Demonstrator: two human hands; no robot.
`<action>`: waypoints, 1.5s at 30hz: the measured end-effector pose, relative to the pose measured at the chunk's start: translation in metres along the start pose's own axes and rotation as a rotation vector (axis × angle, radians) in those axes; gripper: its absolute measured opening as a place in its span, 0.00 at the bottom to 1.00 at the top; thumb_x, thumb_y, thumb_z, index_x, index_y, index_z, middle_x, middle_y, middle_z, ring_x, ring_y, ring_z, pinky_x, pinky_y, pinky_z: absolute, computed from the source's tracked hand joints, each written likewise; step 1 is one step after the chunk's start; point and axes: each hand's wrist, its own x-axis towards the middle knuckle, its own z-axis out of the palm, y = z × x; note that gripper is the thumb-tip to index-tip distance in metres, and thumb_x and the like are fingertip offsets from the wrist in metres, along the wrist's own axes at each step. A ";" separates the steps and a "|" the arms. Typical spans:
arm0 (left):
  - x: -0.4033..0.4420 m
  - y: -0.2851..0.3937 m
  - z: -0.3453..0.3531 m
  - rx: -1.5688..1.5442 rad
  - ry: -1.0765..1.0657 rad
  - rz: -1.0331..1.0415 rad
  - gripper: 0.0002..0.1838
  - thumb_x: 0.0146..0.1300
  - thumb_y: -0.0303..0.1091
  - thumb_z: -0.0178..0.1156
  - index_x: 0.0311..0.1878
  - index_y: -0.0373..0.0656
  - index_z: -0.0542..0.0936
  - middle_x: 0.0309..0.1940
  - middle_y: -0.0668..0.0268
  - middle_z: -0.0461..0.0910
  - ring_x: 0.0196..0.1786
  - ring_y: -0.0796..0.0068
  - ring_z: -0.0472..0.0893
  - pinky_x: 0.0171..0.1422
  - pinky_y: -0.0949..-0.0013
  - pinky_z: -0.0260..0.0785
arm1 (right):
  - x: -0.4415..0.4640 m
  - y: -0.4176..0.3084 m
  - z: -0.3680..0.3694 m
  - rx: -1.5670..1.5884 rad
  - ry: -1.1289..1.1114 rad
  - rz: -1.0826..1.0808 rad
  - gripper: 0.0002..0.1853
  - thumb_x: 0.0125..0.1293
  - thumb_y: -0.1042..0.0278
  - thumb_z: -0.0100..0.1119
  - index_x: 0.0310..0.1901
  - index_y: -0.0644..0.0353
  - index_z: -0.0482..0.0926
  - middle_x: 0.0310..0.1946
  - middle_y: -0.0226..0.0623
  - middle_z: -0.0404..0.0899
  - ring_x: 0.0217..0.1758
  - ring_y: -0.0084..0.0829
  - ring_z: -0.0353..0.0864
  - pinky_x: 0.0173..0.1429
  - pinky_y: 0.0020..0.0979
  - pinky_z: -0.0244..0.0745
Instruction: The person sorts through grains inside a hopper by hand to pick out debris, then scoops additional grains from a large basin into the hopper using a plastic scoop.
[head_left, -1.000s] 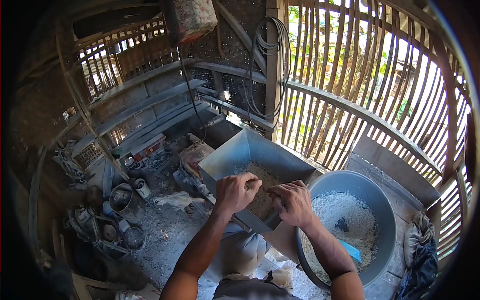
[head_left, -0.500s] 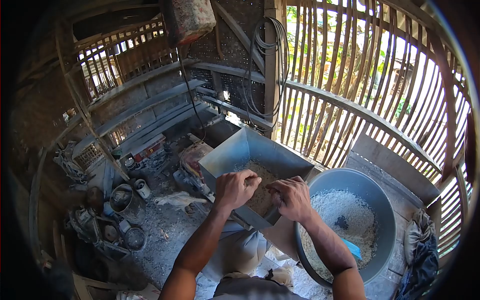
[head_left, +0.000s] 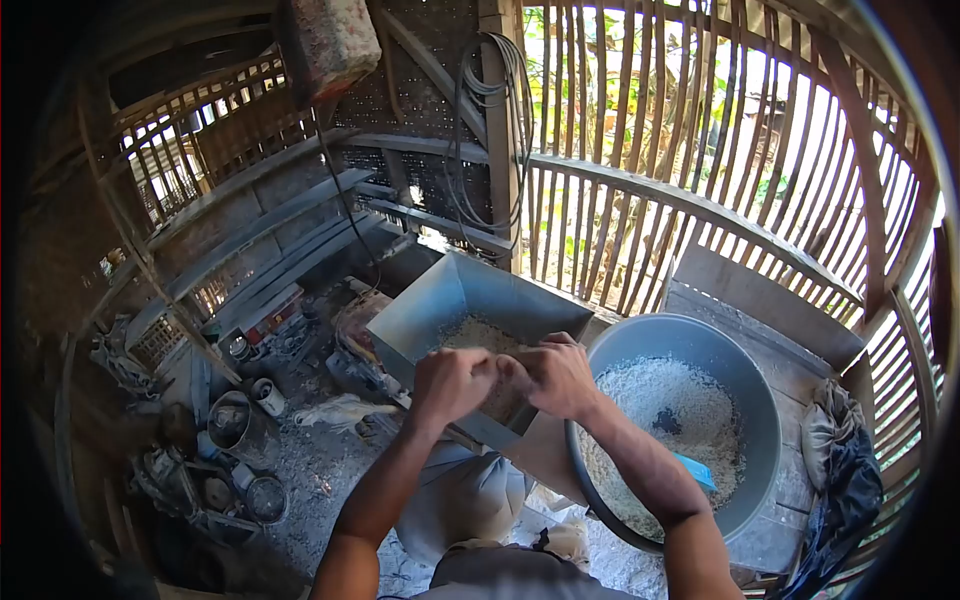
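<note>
Both hands are raised over the near part of a metal hopper (head_left: 415, 320) that has pale brown grain-like material (head_left: 478, 335) at its bottom. My left hand (head_left: 452, 385) is closed, its fingertips curled inward. Close beside it, my right hand (head_left: 556, 378) is closed too, thumb and fingers pinched, and the two hands appear to meet. Whatever lies between the fingers is hidden or too small to name. On the right stands a large grey tub (head_left: 765, 420) of white grainy material (head_left: 670, 395), with a light blue scoop (head_left: 697, 470) lying in it.
A wooden bench (head_left: 790, 470) carries the tub, with dark and pale sacks (head_left: 840, 460) at its right. Buckets (head_left: 232, 425) and clutter stand on the dusty floor at left. A coiled cable (head_left: 490, 90) hangs on a post, and a slatted wall (head_left: 620, 230) runs along the back right.
My hands have come together from slightly apart over the hopper. The whole view has shifted, so the hopper and tub appear farther left.
</note>
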 end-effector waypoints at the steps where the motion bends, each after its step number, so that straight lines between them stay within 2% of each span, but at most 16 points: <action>1: 0.005 0.007 -0.007 -0.025 -0.033 -0.006 0.14 0.67 0.42 0.65 0.47 0.41 0.87 0.39 0.55 0.88 0.43 0.58 0.89 0.43 0.62 0.78 | 0.006 -0.001 -0.010 0.058 0.089 -0.002 0.15 0.73 0.58 0.58 0.42 0.60 0.87 0.34 0.43 0.87 0.41 0.47 0.85 0.55 0.42 0.73; 7: 0.011 0.020 -0.025 -0.049 0.195 -0.069 0.13 0.68 0.45 0.64 0.42 0.47 0.88 0.37 0.56 0.88 0.40 0.53 0.88 0.43 0.52 0.78 | 0.008 -0.034 -0.061 0.235 0.528 0.015 0.15 0.74 0.61 0.58 0.42 0.65 0.86 0.35 0.43 0.87 0.41 0.43 0.86 0.57 0.41 0.72; 10: 0.000 0.005 0.000 0.422 -0.155 -0.147 0.11 0.65 0.40 0.68 0.41 0.43 0.88 0.36 0.58 0.88 0.39 0.65 0.88 0.39 0.64 0.76 | 0.000 -0.009 -0.010 0.080 0.185 0.072 0.14 0.72 0.61 0.59 0.42 0.66 0.85 0.35 0.44 0.87 0.42 0.44 0.86 0.61 0.42 0.70; 11: 0.001 0.009 -0.007 0.279 -0.071 -0.135 0.11 0.65 0.40 0.67 0.40 0.42 0.88 0.36 0.59 0.88 0.39 0.65 0.88 0.39 0.64 0.76 | -0.002 -0.003 0.002 -0.008 0.036 0.102 0.14 0.71 0.61 0.60 0.42 0.66 0.85 0.35 0.44 0.87 0.43 0.44 0.86 0.62 0.42 0.70; 14: 0.008 0.018 -0.031 0.004 0.174 -0.090 0.10 0.65 0.39 0.67 0.39 0.42 0.88 0.35 0.62 0.89 0.36 0.68 0.88 0.38 0.67 0.75 | 0.005 -0.010 -0.017 0.129 0.318 0.016 0.12 0.67 0.62 0.62 0.46 0.58 0.85 0.43 0.41 0.86 0.50 0.43 0.83 0.64 0.42 0.67; 18: 0.010 0.003 -0.015 -0.162 0.351 -0.107 0.10 0.66 0.41 0.67 0.40 0.46 0.89 0.34 0.60 0.88 0.37 0.58 0.87 0.38 0.53 0.76 | 0.013 -0.006 -0.018 0.126 0.246 0.045 0.15 0.64 0.61 0.64 0.49 0.56 0.84 0.47 0.40 0.85 0.53 0.41 0.82 0.64 0.42 0.67; 20: 0.007 0.004 -0.007 0.150 0.014 -0.152 0.11 0.66 0.41 0.67 0.42 0.44 0.88 0.35 0.59 0.88 0.38 0.58 0.87 0.40 0.53 0.76 | 0.004 -0.006 -0.002 -0.019 -0.098 0.170 0.15 0.63 0.61 0.65 0.50 0.57 0.83 0.48 0.39 0.85 0.53 0.40 0.82 0.63 0.43 0.68; 21: 0.007 0.003 -0.004 0.304 -0.150 -0.169 0.11 0.67 0.41 0.66 0.43 0.44 0.88 0.36 0.59 0.88 0.38 0.57 0.87 0.41 0.53 0.77 | 0.001 -0.006 -0.002 0.050 -0.008 0.129 0.15 0.64 0.61 0.65 0.49 0.57 0.83 0.47 0.39 0.85 0.52 0.41 0.83 0.62 0.43 0.68; 22: 0.010 -0.001 -0.005 -0.050 0.018 -0.062 0.12 0.67 0.42 0.66 0.44 0.45 0.88 0.40 0.59 0.88 0.42 0.55 0.87 0.45 0.54 0.78 | 0.003 -0.005 -0.007 0.113 0.088 0.077 0.14 0.64 0.61 0.65 0.49 0.57 0.83 0.47 0.40 0.85 0.52 0.41 0.83 0.62 0.44 0.68; 27: 0.024 0.024 -0.026 -0.048 0.167 -0.098 0.12 0.66 0.42 0.66 0.46 0.47 0.88 0.43 0.59 0.88 0.46 0.54 0.87 0.50 0.57 0.79 | 0.011 -0.029 -0.039 0.172 0.429 0.038 0.10 0.66 0.64 0.62 0.45 0.59 0.84 0.43 0.41 0.87 0.50 0.42 0.84 0.61 0.43 0.69; 29: 0.019 -0.008 0.005 0.076 0.076 -0.096 0.12 0.66 0.42 0.66 0.46 0.46 0.88 0.44 0.59 0.88 0.46 0.54 0.87 0.51 0.57 0.79 | 0.006 -0.010 -0.013 0.083 0.239 0.015 0.11 0.62 0.66 0.63 0.45 0.60 0.84 0.43 0.41 0.86 0.50 0.44 0.84 0.60 0.43 0.70; 30: 0.016 0.012 -0.005 0.395 -0.232 -0.224 0.13 0.66 0.41 0.66 0.47 0.44 0.87 0.44 0.59 0.88 0.46 0.54 0.87 0.51 0.57 0.79 | 0.004 -0.008 -0.007 0.061 0.147 0.032 0.12 0.62 0.66 0.63 0.45 0.60 0.84 0.43 0.42 0.86 0.50 0.44 0.84 0.61 0.43 0.70; 34: 0.018 0.020 -0.022 0.110 0.114 0.060 0.11 0.67 0.35 0.66 0.49 0.44 0.87 0.43 0.61 0.88 0.44 0.62 0.88 0.40 0.65 0.79 | 0.002 -0.023 -0.027 0.155 0.358 0.014 0.13 0.60 0.66 0.65 0.46 0.58 0.85 0.45 0.42 0.86 0.51 0.45 0.84 0.62 0.45 0.70; 36: 0.018 0.023 -0.024 -0.061 0.163 -0.058 0.10 0.65 0.36 0.67 0.47 0.46 0.88 0.43 0.61 0.88 0.46 0.59 0.87 0.48 0.60 0.79 | 0.005 -0.029 -0.042 0.209 0.430 0.058 0.14 0.60 0.65 0.66 0.48 0.56 0.85 0.46 0.42 0.86 0.50 0.44 0.84 0.62 0.43 0.70; 40: 0.009 -0.002 -0.004 0.061 0.016 -0.077 0.08 0.65 0.36 0.67 0.43 0.45 0.87 0.41 0.61 0.88 0.44 0.59 0.87 0.47 0.60 0.79 | 0.006 -0.005 -0.006 0.014 -0.111 0.217 0.15 0.61 0.64 0.66 0.48 0.60 0.85 0.45 0.38 0.87 0.49 0.40 0.85 0.60 0.40 0.71; 45: 0.023 0.032 -0.032 -0.120 0.170 -0.072 0.13 0.66 0.42 0.66 0.46 0.45 0.88 0.39 0.59 0.88 0.41 0.55 0.88 0.48 0.56 0.79 | 0.009 -0.022 -0.030 0.195 0.319 -0.007 0.13 0.63 0.67 0.62 0.48 0.60 0.84 0.43 0.40 0.86 0.48 0.43 0.85 0.60 0.42 0.71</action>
